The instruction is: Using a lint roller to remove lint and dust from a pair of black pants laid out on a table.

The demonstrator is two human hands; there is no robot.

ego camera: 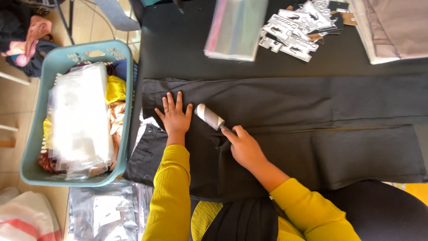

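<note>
— Where are my hands now?

— Nearest me, my right hand (pixel 244 147) has its grip closed round the handle of the lint roller (pixel 209 116), whose white head lies on the dark trousers (pixel 285 129) near their waist end. My left hand (pixel 174 117) lies flat just beside it, fingers spread, holding nothing, pressing the cloth down.

— How do I roll well?

— I'd judge: keep the left palm pinning the fabric taut, and run the roller in straight overlapping passes along the leg, away from the pinned spot, so no folds bunch.

— And further off?

— At the counter's left edge sits a basket (pixel 31 134); at the far edge, clear bags (pixel 235 27) and tags (pixel 296 27).
</note>
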